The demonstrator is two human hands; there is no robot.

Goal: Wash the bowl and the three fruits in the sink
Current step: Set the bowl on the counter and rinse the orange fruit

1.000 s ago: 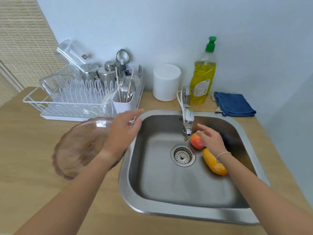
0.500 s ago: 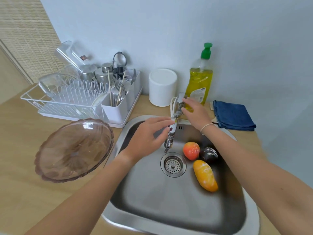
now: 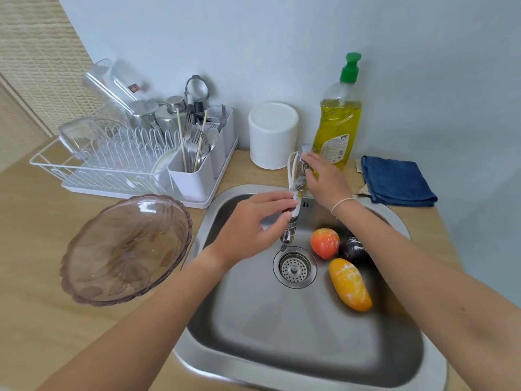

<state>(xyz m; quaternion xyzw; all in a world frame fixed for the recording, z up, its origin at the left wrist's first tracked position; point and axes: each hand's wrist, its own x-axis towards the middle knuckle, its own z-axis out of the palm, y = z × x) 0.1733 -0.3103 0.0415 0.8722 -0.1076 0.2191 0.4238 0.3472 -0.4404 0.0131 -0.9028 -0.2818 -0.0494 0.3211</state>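
Note:
A brownish glass bowl (image 3: pixel 124 249) stands on the wooden counter left of the steel sink (image 3: pixel 423 359). Three fruits lie in the basin right of the drain: a red-orange one (image 3: pixel 324 243), a dark purple one (image 3: pixel 353 249) and a yellow-orange one (image 3: pixel 350 284). My left hand (image 3: pixel 253 227) pinches the faucet spout (image 3: pixel 291 221) near its tip. My right hand (image 3: pixel 324 179) holds the faucet's handle (image 3: pixel 303 153) at the back rim. No water shows at the spout.
A white dish rack (image 3: pixel 112 165) with glasses and cutlery stands at the back left. Behind the sink are a white canister (image 3: pixel 273 134), a yellow dish soap bottle (image 3: pixel 338 122) and a folded blue cloth (image 3: pixel 394 180). The drain strainer (image 3: pixel 294 267) sits mid-basin.
My left hand left the bowl on the counter and moved to the faucet spout. My right hand rose from the fruits to the faucet's handle. The fruits lie uncovered now.

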